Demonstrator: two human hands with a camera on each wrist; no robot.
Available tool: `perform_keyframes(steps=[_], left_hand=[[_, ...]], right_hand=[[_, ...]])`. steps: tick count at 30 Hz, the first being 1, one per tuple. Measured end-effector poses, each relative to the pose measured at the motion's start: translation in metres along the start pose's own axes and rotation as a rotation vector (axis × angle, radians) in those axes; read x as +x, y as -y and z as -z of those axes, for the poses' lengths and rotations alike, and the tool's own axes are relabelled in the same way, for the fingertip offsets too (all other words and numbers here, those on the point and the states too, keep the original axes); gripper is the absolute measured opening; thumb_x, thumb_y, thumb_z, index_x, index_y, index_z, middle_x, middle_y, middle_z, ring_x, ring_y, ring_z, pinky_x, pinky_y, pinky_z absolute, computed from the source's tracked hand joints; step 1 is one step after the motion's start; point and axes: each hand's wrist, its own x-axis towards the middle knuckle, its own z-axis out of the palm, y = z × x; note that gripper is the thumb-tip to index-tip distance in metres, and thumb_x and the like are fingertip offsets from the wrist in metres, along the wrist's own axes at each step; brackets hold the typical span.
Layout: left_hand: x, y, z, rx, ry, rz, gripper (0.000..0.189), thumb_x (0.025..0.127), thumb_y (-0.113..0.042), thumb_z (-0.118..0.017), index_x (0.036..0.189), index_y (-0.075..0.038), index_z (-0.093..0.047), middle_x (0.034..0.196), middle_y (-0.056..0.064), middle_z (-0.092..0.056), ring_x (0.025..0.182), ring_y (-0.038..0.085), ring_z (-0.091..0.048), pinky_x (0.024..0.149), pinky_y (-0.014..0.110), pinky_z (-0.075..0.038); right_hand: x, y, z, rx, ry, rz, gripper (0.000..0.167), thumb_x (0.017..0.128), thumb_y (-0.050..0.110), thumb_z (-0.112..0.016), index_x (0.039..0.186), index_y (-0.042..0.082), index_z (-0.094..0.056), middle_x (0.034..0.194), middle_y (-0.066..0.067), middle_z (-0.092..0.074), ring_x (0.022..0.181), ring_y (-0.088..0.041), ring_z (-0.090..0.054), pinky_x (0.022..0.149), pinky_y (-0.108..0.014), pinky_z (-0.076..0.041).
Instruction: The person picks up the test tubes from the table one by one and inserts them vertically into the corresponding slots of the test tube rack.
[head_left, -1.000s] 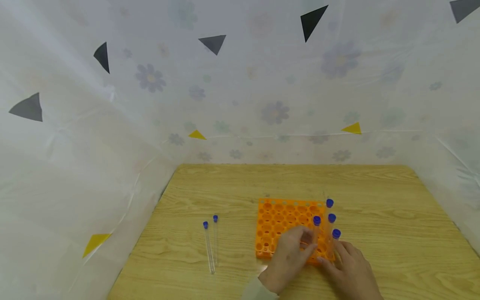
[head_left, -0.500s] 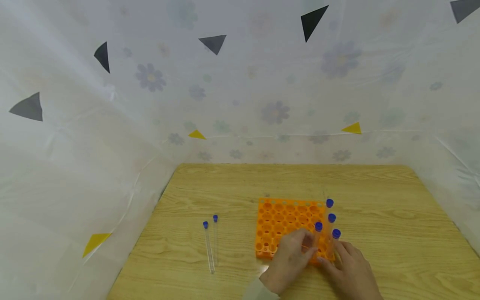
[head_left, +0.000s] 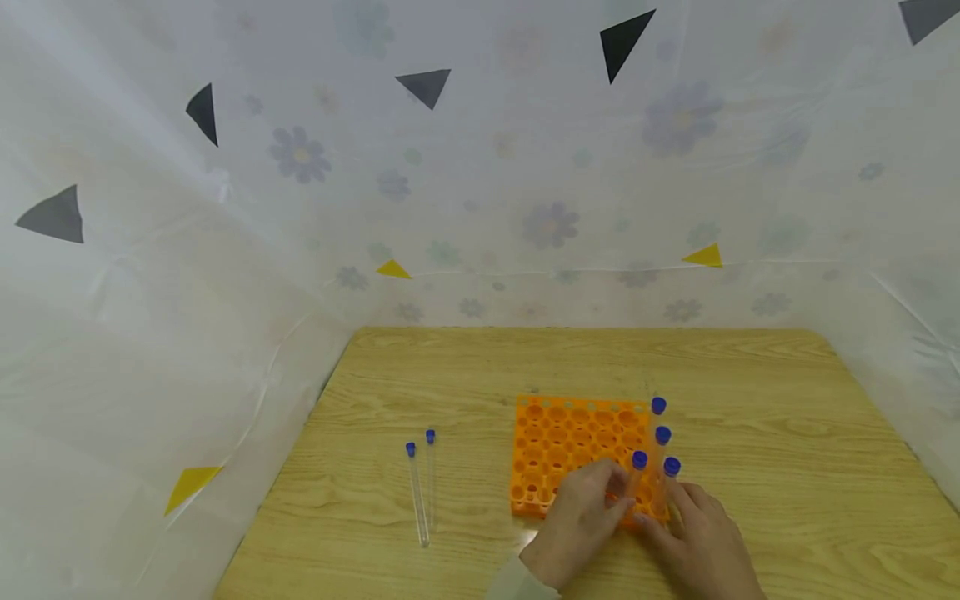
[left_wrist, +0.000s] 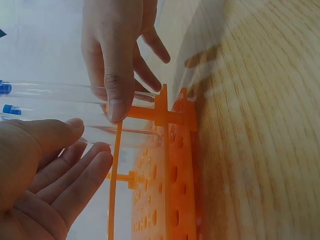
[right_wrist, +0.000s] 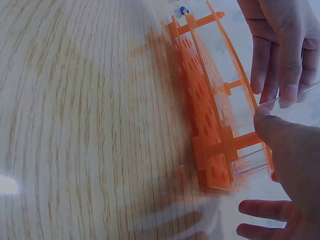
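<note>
My left hand (head_left: 576, 518) pinches a clear test tube (head_left: 637, 472) with a blue cap between thumb and fingertips. The tube stands in the right front part of an orange test tube rack (head_left: 523, 507), its lower end inside the rack. My right hand (head_left: 707, 543) grips the rack's right front corner; in the right wrist view its thumb (right_wrist: 272, 129) lies on the top plate's edge while two fingers (right_wrist: 265, 209) stick out straight. Three more blue-capped tubes, one of them a front tube (head_left: 672, 468), stand along the rack's right side.
Two capped test tubes, a left one (head_left: 418, 500) and a right one (head_left: 431, 475), lie on the wooden table (head_left: 337, 517) left of the rack. White patterned sheeting (head_left: 480, 208) encloses the table's back and sides.
The tube in my left hand has gone lower into the rack, its cap dropping toward the front and slightly right. My right hand and the rack have stayed in place.
</note>
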Motion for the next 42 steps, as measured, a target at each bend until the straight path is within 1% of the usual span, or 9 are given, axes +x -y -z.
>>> perform_keyframes(steps=[5, 14, 20, 24, 26, 32, 36, 39, 42], left_hand=[[0.000, -0.001, 0.001, 0.008, 0.030, 0.023, 0.016, 0.089, -0.021, -0.074, 0.101, -0.019, -0.063, 0.095, -0.012, -0.069, 0.085, -0.008, -0.062, 0.068, 0.001, -0.045], [0.000, 0.002, 0.001, -0.028, 0.041, 0.015, 0.016, 0.089, -0.018, -0.074, 0.102, -0.018, -0.064, 0.095, -0.010, -0.070, 0.085, -0.008, -0.062, 0.068, 0.001, -0.046], [0.000, 0.003, 0.002, -0.067, 0.052, 0.038, 0.025, 0.086, -0.016, -0.077, 0.106, -0.017, -0.062, 0.098, -0.009, -0.070, 0.086, -0.006, -0.062, 0.069, 0.003, -0.047], [0.000, 0.004, 0.006, -0.044, 0.048, 0.004, 0.032, 0.085, -0.019, -0.078, 0.112, -0.016, -0.061, 0.102, -0.006, -0.070, 0.088, -0.003, -0.064, 0.071, 0.004, -0.048], [-0.001, 0.005, 0.009, -0.053, 0.050, 0.005, 0.035, 0.085, -0.020, -0.078, 0.115, -0.015, -0.061, 0.104, -0.005, -0.070, 0.090, -0.003, -0.064, 0.072, 0.004, -0.048], [0.000, 0.008, 0.022, -0.115, 0.071, 0.091, 0.040, 0.086, -0.028, -0.078, 0.120, -0.016, -0.061, 0.109, -0.004, -0.070, 0.095, -0.001, -0.063, 0.076, 0.009, -0.050], [-0.001, 0.012, 0.034, -0.224, 0.090, 0.147, 0.040, 0.086, -0.023, -0.078, 0.122, -0.017, -0.060, 0.113, -0.001, -0.069, 0.099, 0.004, -0.064, 0.075, 0.012, -0.052], [-0.001, 0.017, 0.043, -0.311, 0.086, 0.178, 0.040, 0.087, -0.018, -0.077, 0.123, -0.017, -0.059, 0.114, 0.003, -0.067, 0.101, 0.008, -0.064, 0.075, 0.014, -0.054], [-0.002, 0.023, 0.050, -0.346, 0.065, 0.188, 0.039, 0.088, -0.015, -0.075, 0.123, -0.016, -0.059, 0.114, 0.004, -0.066, 0.103, 0.010, -0.064, 0.077, 0.015, -0.055]], right_hand=[[-0.001, 0.001, 0.000, 0.001, 0.018, -0.011, 0.082, 0.090, 0.065, -0.057, 0.143, 0.004, -0.047, 0.129, -0.026, -0.057, 0.115, -0.047, -0.054, 0.088, -0.065, -0.045], [-0.002, 0.000, -0.003, 0.013, 0.004, -0.012, 0.083, 0.089, 0.065, -0.058, 0.145, 0.004, -0.046, 0.129, -0.025, -0.057, 0.115, -0.048, -0.055, 0.088, -0.066, -0.046], [-0.001, 0.000, -0.002, 0.011, 0.035, -0.030, 0.087, 0.089, 0.067, -0.056, 0.145, 0.002, -0.044, 0.131, -0.027, -0.056, 0.116, -0.049, -0.054, 0.089, -0.066, -0.045], [0.001, 0.000, -0.001, 0.013, 0.054, -0.038, 0.088, 0.089, 0.069, -0.054, 0.145, 0.003, -0.044, 0.132, -0.028, -0.054, 0.117, -0.050, -0.053, 0.089, -0.067, -0.045], [0.001, 0.000, -0.001, 0.016, 0.053, -0.039, 0.087, 0.089, 0.069, -0.054, 0.146, 0.004, -0.043, 0.132, -0.028, -0.054, 0.116, -0.051, -0.053, 0.088, -0.067, -0.045], [0.002, 0.000, -0.001, 0.011, 0.049, -0.031, 0.087, 0.089, 0.069, -0.055, 0.145, 0.004, -0.044, 0.130, -0.026, -0.056, 0.114, -0.049, -0.055, 0.086, -0.066, -0.047], [0.003, 0.000, 0.000, -0.014, 0.075, -0.034, 0.089, 0.089, 0.070, -0.053, 0.144, 0.002, -0.045, 0.130, -0.026, -0.056, 0.114, -0.049, -0.055, 0.084, -0.065, -0.048], [0.003, 0.000, 0.001, -0.014, 0.085, -0.038, 0.090, 0.088, 0.071, -0.052, 0.145, 0.002, -0.044, 0.130, -0.026, -0.056, 0.115, -0.049, -0.055, 0.084, -0.066, -0.048], [0.004, -0.001, 0.002, -0.010, 0.099, -0.046, 0.090, 0.088, 0.073, -0.051, 0.145, 0.003, -0.044, 0.131, -0.026, -0.056, 0.115, -0.050, -0.054, 0.085, -0.066, -0.048]])
